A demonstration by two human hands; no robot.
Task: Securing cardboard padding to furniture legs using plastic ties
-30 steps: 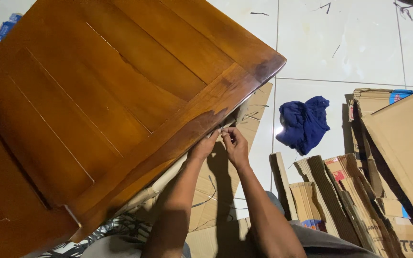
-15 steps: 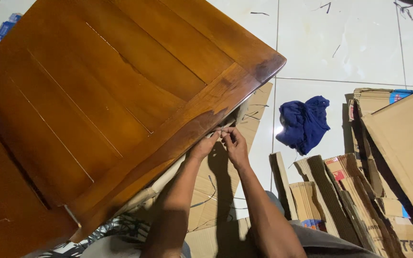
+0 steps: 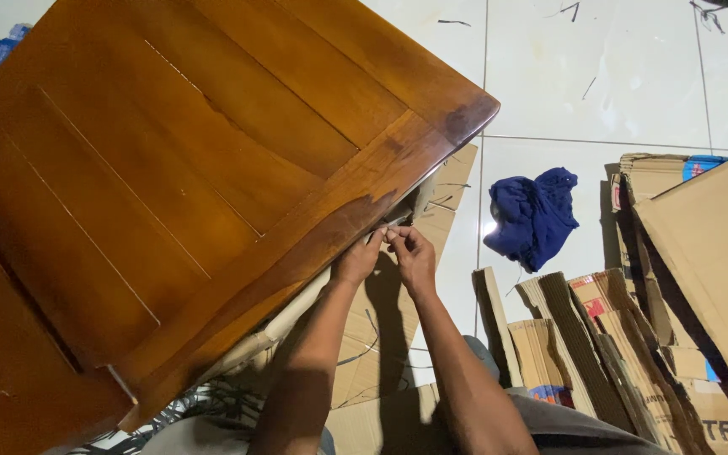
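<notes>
Cardboard lies closest to the camera: flattened sheets [image 3: 381, 337] under the forearms and a stack of folded boxes [image 3: 600, 337] at the right, standing on edge.

Both forearms reach forward from the bottom of the view and meet at the lower edge of the wooden panel [image 3: 212, 168], a large glossy brown piece with raised fields that fills the left half of the picture. The left hand [image 3: 358, 257] and the right hand [image 3: 413, 254] are pressed together there, fingertips against fingertips, just under the panel's edge. They pinch something thin and pale, perhaps a strip of tape or wrapping [image 3: 406, 221], but it is too small to say which, and I cannot tell if each hand has a real grip on it or only touches it. The fingers are bent, not spread.

Compared with the views half a second and one second ago, very little is different. The hands are at the same spot on the edge, only slightly higher in the picture, and the whole scene has shifted a bit, which looks like a small move of the head. So I judge that the fine work with the fingers at this edge is going on, without visible result so far.

Farther away, a crumpled dark blue cloth [image 3: 532, 215] lies on the white tiled floor [image 3: 600, 76], well apart from the hands.
</notes>
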